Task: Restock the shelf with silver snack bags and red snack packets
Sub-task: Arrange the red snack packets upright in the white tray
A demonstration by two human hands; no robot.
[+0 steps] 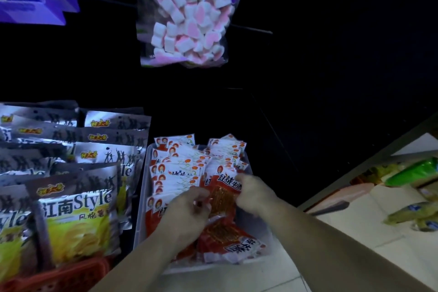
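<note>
Rows of flat red snack packets (pixel 175 173) with white tops stand on edge in a pale, shallow plastic tray (pixel 141 197), filling its far half in two files; a few more lie flat and loose at the tray's near end. Over the middle of the tray both hands meet on one upright red packet (pixel 222 199) with a clear window. The left hand (pixel 189 208) has its grip pinched on that packet's left edge, fingers curled; the right hand (pixel 253 194) has its grip closed round the right edge, fingertips up by the printed top. Just left of the tray, large silver foil snack bags (pixel 78 208) with yellow fronts stand in overlapping rows. A red mesh basket (pixel 66 275) sits left of the tray's near corner, in front of those bags. Above the tray hangs a clear bag of pink and white marshmallows (pixel 187 19); purple bags (pixel 30 0) hang up and left of the tray. Well right of the tray, green packages (pixel 414 170) lie on a pale surface
</note>
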